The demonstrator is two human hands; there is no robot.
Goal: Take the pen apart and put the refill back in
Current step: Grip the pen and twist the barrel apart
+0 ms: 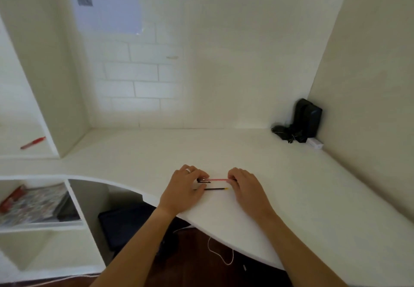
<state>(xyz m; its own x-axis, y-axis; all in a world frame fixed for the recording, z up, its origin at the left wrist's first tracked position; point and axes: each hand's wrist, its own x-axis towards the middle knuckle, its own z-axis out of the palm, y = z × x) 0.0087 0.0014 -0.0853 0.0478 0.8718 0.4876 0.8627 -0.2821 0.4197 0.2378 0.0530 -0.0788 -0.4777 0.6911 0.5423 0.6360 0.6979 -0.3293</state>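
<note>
A thin pink pen barrel [218,179] lies level just above the white desk [291,186], held at both ends. My left hand [182,189] pinches its left end, where a black clip piece [203,181] shows. My right hand [245,186] pinches the right end. The black refill [215,189] with a yellowish tip lies flat on the desk just in front of the barrel, its left end under my left hand's fingers.
A black pouch with cords [300,123] and a small white box [314,143] sit in the far right corner. A red marker [33,143] lies on the left shelf. Below left is a cubby with magazines [33,206]. The desk's curved front edge [224,239] runs under my forearms.
</note>
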